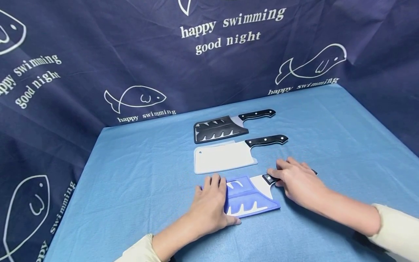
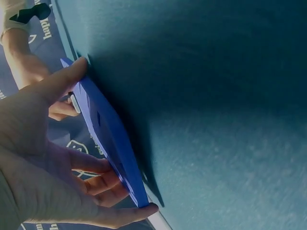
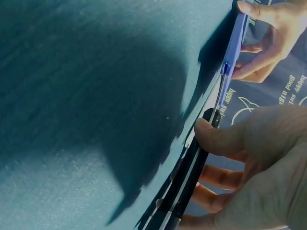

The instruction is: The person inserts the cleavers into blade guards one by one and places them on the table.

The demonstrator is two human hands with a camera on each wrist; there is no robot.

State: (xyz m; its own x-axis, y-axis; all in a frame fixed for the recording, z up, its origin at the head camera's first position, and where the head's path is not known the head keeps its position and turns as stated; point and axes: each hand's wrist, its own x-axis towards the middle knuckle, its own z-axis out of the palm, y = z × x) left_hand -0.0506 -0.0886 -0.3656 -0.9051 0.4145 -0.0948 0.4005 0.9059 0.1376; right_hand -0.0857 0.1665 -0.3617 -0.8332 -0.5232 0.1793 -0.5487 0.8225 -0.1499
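Nearest me lies a cleaver with a black riveted handle, its blade mostly inside a blue blade cover with tooth-shaped cutouts. My left hand grips the cover's left part by its two long edges, thumb on the near edge and fingers on the far one. In the left wrist view, the blue cover casts a shadow on the cloth below. With my right hand I hold the black handle; the thumb lies along its near side. Most of the handle is hidden by that hand in the head view.
Beyond it, a second cleaver in a whitish cover and a third in a black cover lie in a row, handles to the right. Blue cloth covers the table. A dark blue printed curtain hangs behind and at the sides.
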